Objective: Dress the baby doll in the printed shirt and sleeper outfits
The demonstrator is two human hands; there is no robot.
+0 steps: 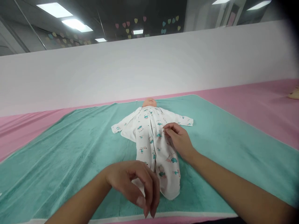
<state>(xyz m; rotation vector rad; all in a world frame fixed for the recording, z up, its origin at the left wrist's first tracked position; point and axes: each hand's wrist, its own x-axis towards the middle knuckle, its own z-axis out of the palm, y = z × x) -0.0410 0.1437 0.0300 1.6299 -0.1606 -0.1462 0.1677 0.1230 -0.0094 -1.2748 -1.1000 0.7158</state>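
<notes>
A baby doll (149, 102) lies on its back, its head at the far end, dressed in or covered by a white printed baby garment (149, 127). Both sleeves are spread out to the sides, and the cloth runs toward me in folds. My right hand (178, 138) is at the garment's right side, thumb and forefinger pinched together on the cloth near the chest. Over the near left part hangs my left hand (137, 183), its fingers loosely bent downward with nothing visible in them. It hides part of the garment's lower end.
A teal blanket (93, 149) with a white edge lies under the doll, over a pink cover (247, 105). Behind stands a low white wall (140, 68) with dark glass above. A beige object (294, 93) is partly visible at the far right.
</notes>
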